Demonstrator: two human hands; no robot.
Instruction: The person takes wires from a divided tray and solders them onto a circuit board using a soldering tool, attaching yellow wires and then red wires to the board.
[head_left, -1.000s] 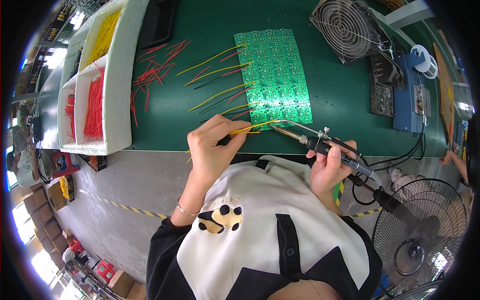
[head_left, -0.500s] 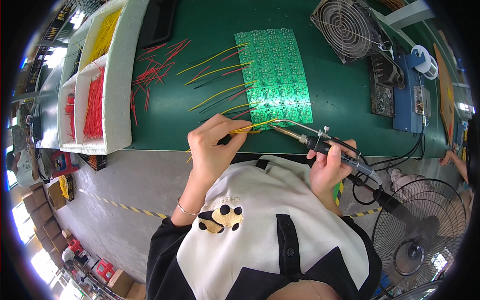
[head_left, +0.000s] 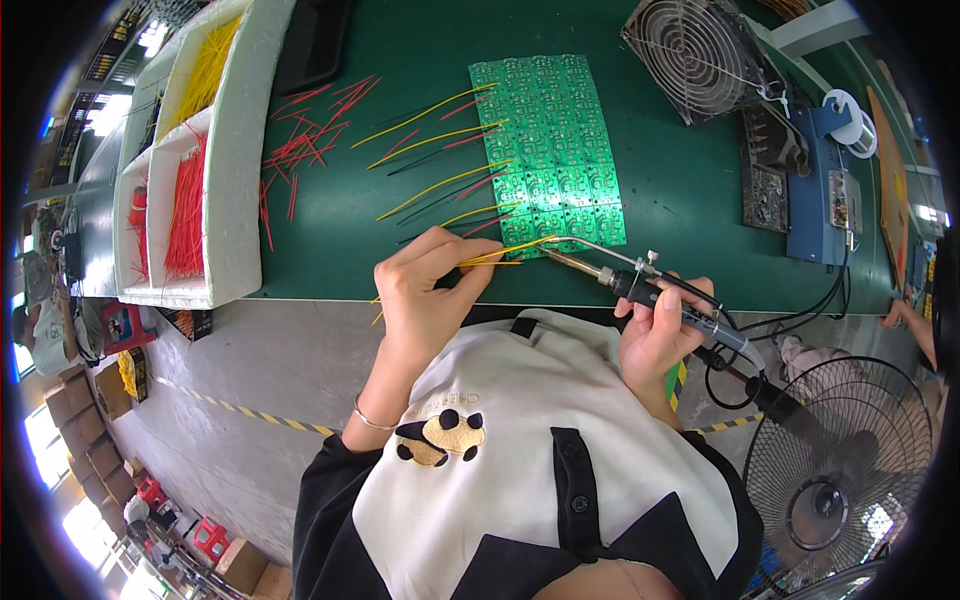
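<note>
two hands busy: l hand (head_left: 425, 290) pinching yellow wire (head_left: 500, 254) at near edge of green circuit board (head_left: 550, 140), r hand (head_left: 655, 335) fingers wrapped round soldering iron (head_left: 640, 290), tip at wire end.

The counter (head_left: 380, 40) was covered in a matt green mat, smooth and slightly worn. At twelve o'clock lay a circuit board (head_left: 550, 150), glossy green laminate dotted with pale metal pads. The wires (head_left: 440, 105) had shiny plastic insulation, yellow and red. The soldering iron (head_left: 650, 290) had a bright metal tip and a black plastic grip. At ten o'clock sat a tray (head_left: 235, 150) of rough white foam.
</note>
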